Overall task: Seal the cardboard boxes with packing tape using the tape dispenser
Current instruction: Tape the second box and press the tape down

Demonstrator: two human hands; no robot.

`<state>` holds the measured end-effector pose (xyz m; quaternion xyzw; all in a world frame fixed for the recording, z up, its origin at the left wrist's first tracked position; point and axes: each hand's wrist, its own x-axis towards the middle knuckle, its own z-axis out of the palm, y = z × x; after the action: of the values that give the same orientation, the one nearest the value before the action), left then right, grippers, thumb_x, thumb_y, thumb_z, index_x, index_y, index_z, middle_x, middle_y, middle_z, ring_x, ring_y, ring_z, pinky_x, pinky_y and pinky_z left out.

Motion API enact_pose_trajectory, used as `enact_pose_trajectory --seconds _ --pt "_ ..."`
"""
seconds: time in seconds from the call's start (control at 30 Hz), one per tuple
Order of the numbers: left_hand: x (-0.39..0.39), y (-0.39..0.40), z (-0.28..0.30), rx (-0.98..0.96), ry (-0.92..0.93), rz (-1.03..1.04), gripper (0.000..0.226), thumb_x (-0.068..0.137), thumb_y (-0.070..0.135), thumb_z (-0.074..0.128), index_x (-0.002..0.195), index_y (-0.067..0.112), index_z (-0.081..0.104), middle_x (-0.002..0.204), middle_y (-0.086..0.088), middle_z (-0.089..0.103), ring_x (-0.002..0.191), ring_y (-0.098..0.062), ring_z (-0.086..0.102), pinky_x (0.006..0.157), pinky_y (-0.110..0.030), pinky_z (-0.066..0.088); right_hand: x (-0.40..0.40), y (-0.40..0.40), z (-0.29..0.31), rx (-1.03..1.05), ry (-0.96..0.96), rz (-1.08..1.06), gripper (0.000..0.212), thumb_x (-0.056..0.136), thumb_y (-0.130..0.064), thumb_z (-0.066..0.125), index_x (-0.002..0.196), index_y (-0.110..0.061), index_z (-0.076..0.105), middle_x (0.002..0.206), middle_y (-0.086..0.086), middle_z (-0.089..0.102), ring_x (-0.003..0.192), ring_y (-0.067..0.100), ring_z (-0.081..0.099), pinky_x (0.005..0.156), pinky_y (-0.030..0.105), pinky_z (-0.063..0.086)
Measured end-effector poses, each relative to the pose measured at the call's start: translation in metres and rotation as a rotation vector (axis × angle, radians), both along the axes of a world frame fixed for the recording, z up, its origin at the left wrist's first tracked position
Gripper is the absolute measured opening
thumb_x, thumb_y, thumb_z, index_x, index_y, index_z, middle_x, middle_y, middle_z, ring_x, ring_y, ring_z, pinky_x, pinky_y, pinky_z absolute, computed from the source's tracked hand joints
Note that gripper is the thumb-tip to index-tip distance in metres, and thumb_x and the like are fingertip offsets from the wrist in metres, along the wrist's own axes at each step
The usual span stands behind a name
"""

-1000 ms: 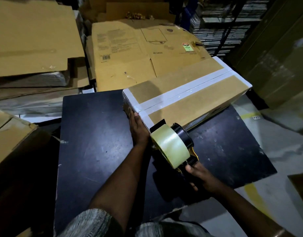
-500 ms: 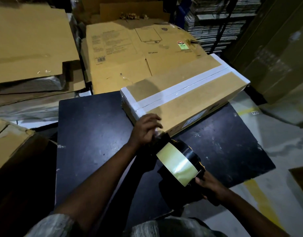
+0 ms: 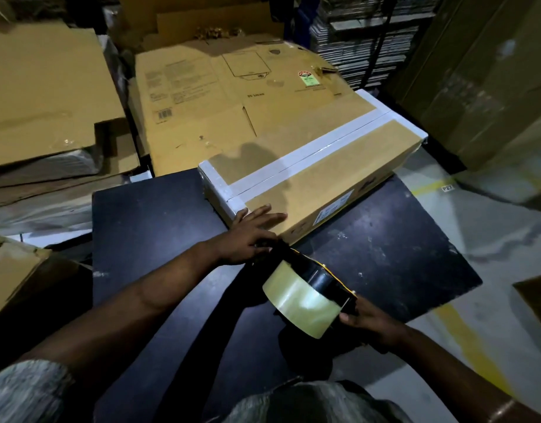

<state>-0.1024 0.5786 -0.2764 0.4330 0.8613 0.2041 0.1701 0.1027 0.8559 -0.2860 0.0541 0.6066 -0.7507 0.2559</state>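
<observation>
Here our left hand lies flat on the near corner of the cardboard box on the black table. Our right hand grips the tape dispenser, just below that corner. The box runs long, up and right.

We could not see the handle of the tape dispenser: the right hand wrapped over it, and the tape roll covered most of the frame. Its front end disappeared under the left hand, so we could not tell whether tape met the cardboard box there. The near end face of that box was in deep shadow. The side label was too small for us to read. The printing on the flattened carton behind blurred beyond reading. Both sleeves ran off the bottom edge, and the stacked cardboard ran off the left edge.
</observation>
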Motion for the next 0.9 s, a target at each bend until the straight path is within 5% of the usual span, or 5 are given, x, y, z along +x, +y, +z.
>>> enact_pose_trajectory --seconds 0.17,0.43,0.57,0.7,0.9 --pt "0.005 0.008 0.005 0.003 -0.064 0.075 0.033 0.09 0.0 0.056 0.107 0.024 0.072 0.164 0.013 0.016 0.152 -0.01 -0.007 0.114 -0.063 -0.01 -0.012 -0.003 0.008 0.115 -0.006 0.104 0.082 0.07 -0.052 0.085 0.13 -0.005 0.056 0.127 0.019 0.066 0.119 0.03 0.062 0.102 0.044 0.048" --pt "0.013 0.012 0.013 0.027 -0.036 0.111 0.025 0.091 0.005 0.06 0.105 0.019 0.075 0.163 0.006 0.023 0.153 -0.016 -0.003 0.113 -0.066 -0.01 -0.025 -0.008 0.005 0.278 0.023 0.158 0.04 0.077 -0.035 0.075 0.108 -0.012 0.065 0.096 -0.003 0.073 0.092 0.012 0.068 0.086 0.033 0.053" --pt "0.014 0.012 0.009 0.021 -0.041 0.111 0.026 0.09 0.005 0.062 0.107 0.019 0.076 0.164 0.007 0.022 0.154 -0.017 -0.005 0.112 -0.068 -0.011 -0.023 -0.012 0.0 0.398 0.115 0.157 0.07 0.068 -0.07 0.076 0.109 -0.014 0.066 0.109 0.014 0.072 0.1 0.025 0.068 0.093 0.047 0.05" --pt "0.013 0.013 0.011 0.01 -0.039 0.1 0.023 0.093 0.011 0.064 0.111 0.018 0.076 0.163 0.005 0.023 0.153 -0.023 -0.007 0.11 -0.069 -0.012 -0.023 -0.012 -0.008 0.417 0.132 0.148 0.082 0.072 -0.07 0.073 0.115 -0.002 0.064 0.11 0.024 0.069 0.102 0.038 0.066 0.091 0.055 0.05" --pt "0.01 0.008 0.011 0.036 -0.053 0.119 0.011 0.093 0.013 0.067 0.099 0.011 0.076 0.157 0.004 0.035 0.153 -0.022 0.001 0.111 -0.071 -0.007 0.011 0.012 -0.038 0.418 -0.023 -0.114 0.072 0.077 -0.07 0.068 0.1 -0.002 0.063 0.062 0.012 0.055 0.049 0.02 0.047 0.046 0.032 0.037"
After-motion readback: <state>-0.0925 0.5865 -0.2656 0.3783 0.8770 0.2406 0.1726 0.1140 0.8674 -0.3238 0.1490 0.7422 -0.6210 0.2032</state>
